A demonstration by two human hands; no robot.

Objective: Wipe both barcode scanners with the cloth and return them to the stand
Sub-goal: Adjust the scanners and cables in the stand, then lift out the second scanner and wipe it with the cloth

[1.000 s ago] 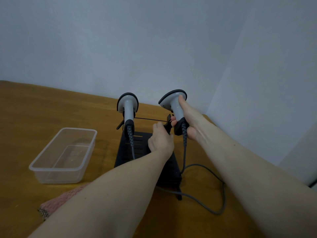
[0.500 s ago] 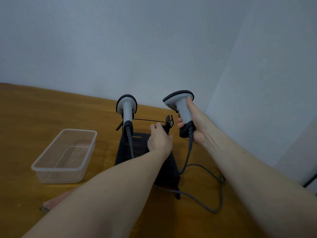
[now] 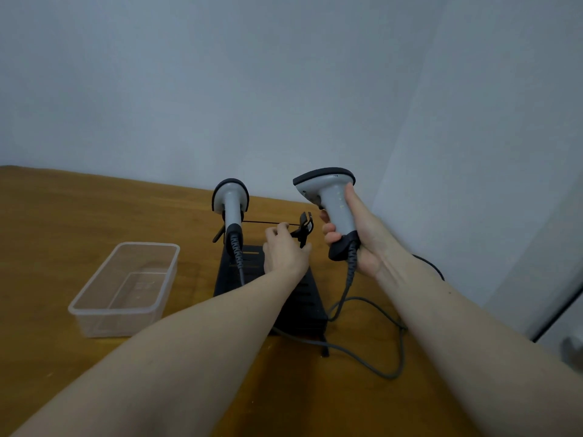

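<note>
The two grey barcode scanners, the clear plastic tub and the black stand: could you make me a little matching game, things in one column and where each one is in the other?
Things:
1. Grey barcode scanner with the black rim, on the right
2. Grey barcode scanner on the left
3. Clear rectangular plastic tub
4. Black metal stand

Places:
A. Sitting on the wooden table, left of the stand
B. Lifted off the stand, held in the right hand
C. Resting upright in its cradle on the stand
D. Under the left hand, which is at its empty cradle

Pairs: 1-B, 2-C, 3-A, 4-D
</note>
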